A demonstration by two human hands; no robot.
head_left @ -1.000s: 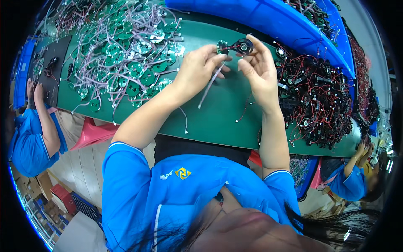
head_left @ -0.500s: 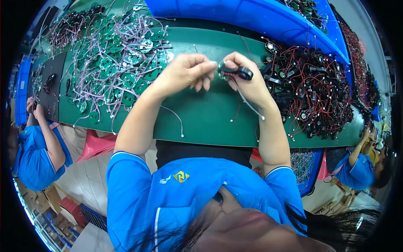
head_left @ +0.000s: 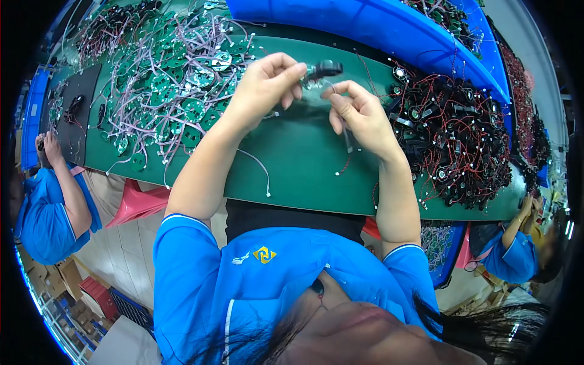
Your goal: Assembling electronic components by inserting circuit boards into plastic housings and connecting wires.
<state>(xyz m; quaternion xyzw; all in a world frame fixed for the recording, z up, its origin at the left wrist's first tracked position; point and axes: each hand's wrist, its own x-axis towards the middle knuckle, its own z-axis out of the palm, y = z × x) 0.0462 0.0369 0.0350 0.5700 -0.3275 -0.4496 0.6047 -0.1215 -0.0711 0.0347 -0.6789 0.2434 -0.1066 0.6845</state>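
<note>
My left hand (head_left: 267, 85) is closed, its thumb and forefinger pinching a black plastic speaker part (head_left: 325, 69) together with what looks like a small green circuit board. Both are partly smeared by motion. Just to the right, my right hand (head_left: 365, 118) is curled with its fingers around a thin cable (head_left: 348, 140), whose end hangs below the palm. Whether this cable is joined to the board cannot be made out. Left of my left arm lies a broad heap of green circuit boards (head_left: 194, 109) with pale lilac cables.
Right of my hands is a pile of black speaker parts (head_left: 450, 143) with twisted red-black wires. A long blue bin (head_left: 365, 30) borders the green table (head_left: 304, 176) at the back. Co-workers in blue shirts sit at the far left (head_left: 58, 201) and far right (head_left: 511, 252).
My left hand has moved up and slightly right and now carries the black part, which was in my right hand. My right hand has shifted down a little, with the cable in its fingers.
</note>
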